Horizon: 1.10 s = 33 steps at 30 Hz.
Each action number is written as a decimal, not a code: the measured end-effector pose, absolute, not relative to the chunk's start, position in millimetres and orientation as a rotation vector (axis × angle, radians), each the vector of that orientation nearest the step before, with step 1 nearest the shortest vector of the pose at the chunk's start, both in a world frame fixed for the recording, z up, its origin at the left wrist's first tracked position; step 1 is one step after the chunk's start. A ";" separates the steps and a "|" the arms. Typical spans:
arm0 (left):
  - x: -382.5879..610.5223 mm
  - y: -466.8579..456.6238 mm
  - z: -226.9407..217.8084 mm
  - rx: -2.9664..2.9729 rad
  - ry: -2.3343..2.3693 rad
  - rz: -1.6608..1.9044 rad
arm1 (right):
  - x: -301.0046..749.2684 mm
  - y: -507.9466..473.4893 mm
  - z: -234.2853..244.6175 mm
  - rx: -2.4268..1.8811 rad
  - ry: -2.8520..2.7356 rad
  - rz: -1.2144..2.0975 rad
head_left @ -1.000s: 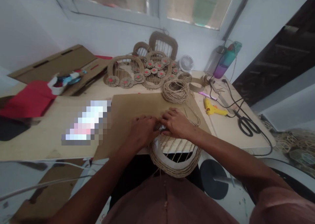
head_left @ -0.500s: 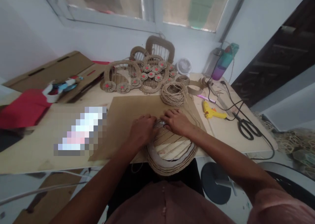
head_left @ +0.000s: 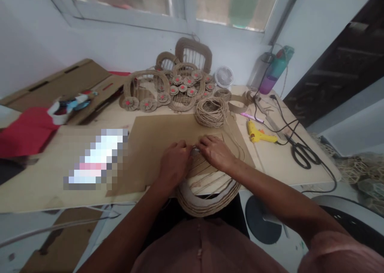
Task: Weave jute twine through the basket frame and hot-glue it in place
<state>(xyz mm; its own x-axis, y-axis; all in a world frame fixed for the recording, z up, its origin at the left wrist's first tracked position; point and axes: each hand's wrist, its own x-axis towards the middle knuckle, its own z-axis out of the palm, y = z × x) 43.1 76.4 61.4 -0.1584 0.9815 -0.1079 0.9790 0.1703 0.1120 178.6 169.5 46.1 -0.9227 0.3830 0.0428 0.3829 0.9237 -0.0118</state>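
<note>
A round ring (head_left: 207, 209) wrapped in jute twine, with a pale inner band and strands strung across its opening, juts over the table's front edge towards my body. My left hand (head_left: 176, 161) is closed on the far left part of its rim. My right hand (head_left: 215, 152) is closed on the far rim just beside it, fingers bent down and close to the left ones. The fingertips and the rim under them are partly hidden. Beyond the right hand sits a coil of jute twine (head_left: 211, 112), from which a loose strand runs down to the ring's right side.
Brown card (head_left: 150, 145) lies under the ring. Woven twine pieces with paper flowers (head_left: 183, 87) and a small white fan (head_left: 224, 77) stand at the back. On the right are a yellow glue gun (head_left: 259, 133), black scissors (head_left: 301, 155) and cables. A blurred-out bright object (head_left: 96, 157) lies left.
Both hands stay on the far rim; the right fingers have drawn in and curl more tightly. The ring has shifted slightly towards me, and the camera view has moved a little.
</note>
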 end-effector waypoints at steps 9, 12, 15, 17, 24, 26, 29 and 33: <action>30.5 60.1 56.5 1.763 2.327 0.148 | 175.7 167.1 51.5 -0.646 -3.027 0.132; 31.6 54.5 58.9 1.721 2.330 0.115 | 173.0 163.3 53.2 -0.642 -3.087 0.097; 34.1 56.4 61.9 1.703 2.324 0.118 | 172.9 159.0 54.2 -0.682 -3.079 0.058; 32.1 60.1 62.0 1.695 2.306 0.144 | 174.3 156.6 55.4 -0.699 -3.064 0.033; -0.5 47.5 50.7 1.488 2.245 0.572 | 172.2 151.9 60.9 -0.658 -3.034 0.080; -4.7 31.9 49.5 1.492 2.239 0.646 | 168.6 150.9 58.5 -0.549 -3.045 0.090; -2.5 4.4 49.3 1.473 2.237 0.739 | 164.6 150.2 53.0 -0.408 -3.084 0.085; 4.5 -24.2 46.0 1.382 2.259 0.846 | 165.5 149.6 52.6 -0.361 -3.092 0.050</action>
